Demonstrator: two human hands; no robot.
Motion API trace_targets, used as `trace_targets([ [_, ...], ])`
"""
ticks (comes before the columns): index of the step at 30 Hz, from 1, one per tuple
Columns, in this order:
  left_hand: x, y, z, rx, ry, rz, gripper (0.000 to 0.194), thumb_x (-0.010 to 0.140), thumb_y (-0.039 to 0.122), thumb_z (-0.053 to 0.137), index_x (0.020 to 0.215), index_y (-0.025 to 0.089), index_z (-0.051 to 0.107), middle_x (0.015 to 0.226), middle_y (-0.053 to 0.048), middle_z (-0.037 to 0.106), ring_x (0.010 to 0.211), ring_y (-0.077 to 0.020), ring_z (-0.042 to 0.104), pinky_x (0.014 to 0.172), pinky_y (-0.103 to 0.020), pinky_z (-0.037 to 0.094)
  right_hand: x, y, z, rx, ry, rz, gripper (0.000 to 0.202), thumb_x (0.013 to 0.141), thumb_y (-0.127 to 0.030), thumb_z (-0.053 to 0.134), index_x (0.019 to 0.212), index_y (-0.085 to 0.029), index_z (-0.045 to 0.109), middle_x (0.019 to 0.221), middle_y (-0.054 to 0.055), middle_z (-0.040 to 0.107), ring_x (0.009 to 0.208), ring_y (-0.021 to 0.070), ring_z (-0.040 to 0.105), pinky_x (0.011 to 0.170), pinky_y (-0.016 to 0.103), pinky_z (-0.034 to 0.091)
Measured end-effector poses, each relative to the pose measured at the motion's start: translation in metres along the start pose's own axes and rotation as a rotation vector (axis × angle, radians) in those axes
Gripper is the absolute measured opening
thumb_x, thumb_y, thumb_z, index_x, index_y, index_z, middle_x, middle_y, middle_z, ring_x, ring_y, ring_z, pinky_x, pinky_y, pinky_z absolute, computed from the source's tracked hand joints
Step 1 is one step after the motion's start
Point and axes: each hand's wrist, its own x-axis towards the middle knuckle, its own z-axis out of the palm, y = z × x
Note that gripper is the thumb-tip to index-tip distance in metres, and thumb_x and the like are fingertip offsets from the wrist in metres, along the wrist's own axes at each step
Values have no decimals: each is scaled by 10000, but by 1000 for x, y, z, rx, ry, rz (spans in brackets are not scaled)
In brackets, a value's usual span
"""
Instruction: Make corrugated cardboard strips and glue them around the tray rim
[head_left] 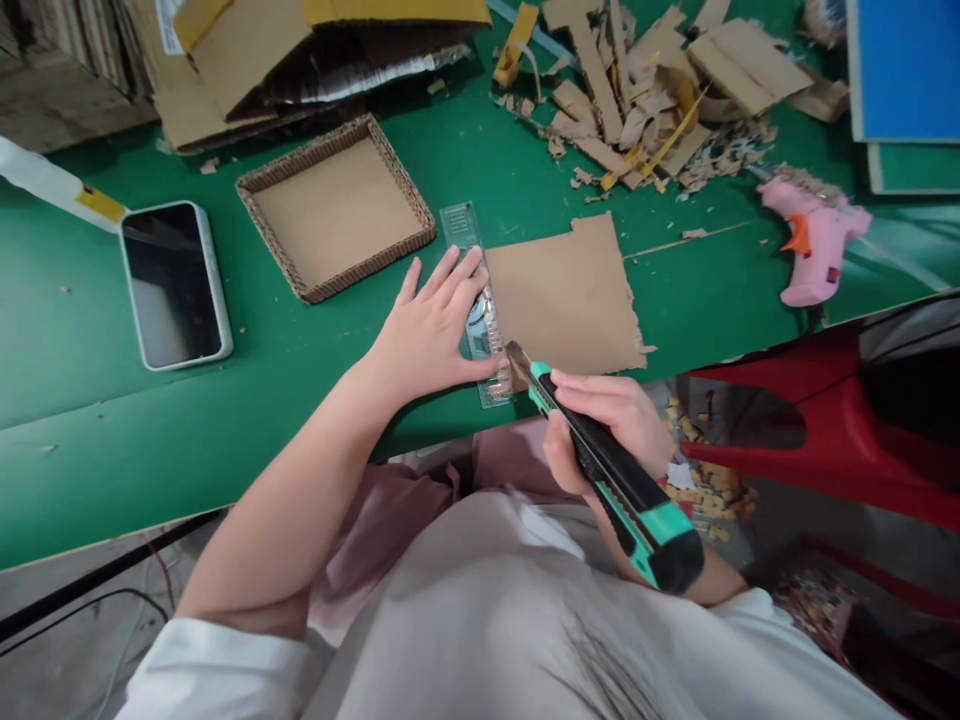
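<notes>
My left hand lies with fingers spread, pressing a clear plastic ruler down along the left side of a cardboard sheet. The sheet's right edge is ragged, with a notch at its top. In my right hand is a black and green utility knife, fingers wrapped round its body. Its blade tip is at the ruler's right edge, near my left thumb and the sheet's lower left part. Whether the blade touches the cardboard I cannot tell. A shallow cardboard tray with corrugated walls lies just left of the ruler.
A phone lies on the green table at left. Cardboard scraps are heaped at the back, beside blue and green panels. A pink glue gun lies at right, above a red stool. Folded cardboard stands at back left.
</notes>
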Motion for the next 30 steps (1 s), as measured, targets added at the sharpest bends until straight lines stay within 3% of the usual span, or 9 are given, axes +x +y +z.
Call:
trace_targets([
  [12,0,2,-2,-16,4,-9,841,736,660,536,1376,155,327,1525,-151,250,1420,-335,178,1142,-533,77,-5,2,6,-13,-21,0,260,714,-130,606,937,-262,583,877,31,696,715,182,683,599,318,604],
  [17,1,4,-5,-3,-35,-29,847,731,621,575,1378,136,323,1526,-165,241,1422,-337,166,1144,-530,80,-7,-1,2,27,62,2,264,693,-109,599,930,-225,603,871,39,702,699,168,682,580,293,604],
  [24,1,4,-5,-10,-33,-29,852,732,624,569,1382,132,324,1526,-161,241,1421,-339,170,1146,-533,80,-3,-2,0,36,37,-25,271,628,-39,629,883,-134,622,844,109,696,728,169,691,669,243,602],
  [30,0,2,-2,-19,-7,-11,852,731,660,541,1380,149,332,1528,-150,242,1421,-330,179,1146,-529,83,-3,-2,3,70,109,-20,280,631,-52,619,882,-174,631,811,87,701,685,177,687,598,266,602],
])
